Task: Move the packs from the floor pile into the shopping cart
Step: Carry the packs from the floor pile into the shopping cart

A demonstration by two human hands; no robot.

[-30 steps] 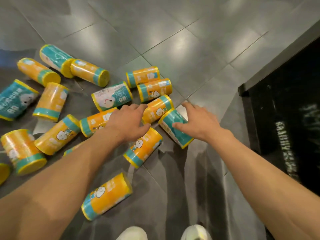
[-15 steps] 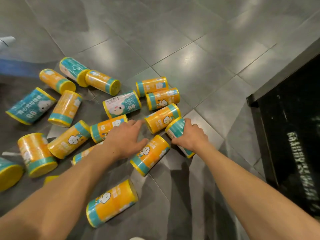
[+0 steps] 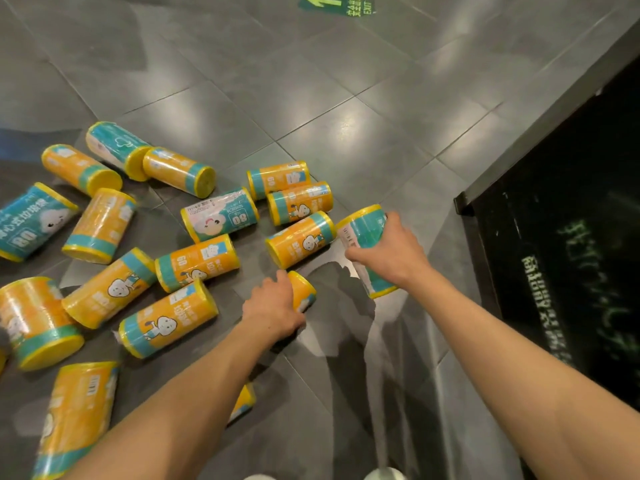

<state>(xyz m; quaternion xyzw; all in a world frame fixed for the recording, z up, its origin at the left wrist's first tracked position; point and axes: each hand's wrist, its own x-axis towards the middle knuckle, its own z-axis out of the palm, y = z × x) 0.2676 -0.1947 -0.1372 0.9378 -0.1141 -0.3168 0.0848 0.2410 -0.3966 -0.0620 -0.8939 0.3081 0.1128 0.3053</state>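
Grey floor tiles (image 3: pixel 346 109) carried a scatter of cylinder-shaped packs (image 3: pixel 194 263), most orange with teal bands and a few teal with yellow ends, all lying on their sides to the left and ahead of the person. A green exit sign (image 3: pixel 337 3) was painted on the tiles at the far edge, and a dark panel with pale lettering (image 3: pixel 568 244) stood along the right. The right hand (image 3: pixel 389 252) had its fingers curled round a teal pack (image 3: pixel 363 237), which was tilted with its yellow rim towards the pile. The left hand (image 3: pixel 272 308) gripped an orange pack (image 3: pixel 303 292) just in front of it, low by the floor, with only the pack's far end showing past the knuckles. Another orange pack lay between the two hands. No cart appeared in view.
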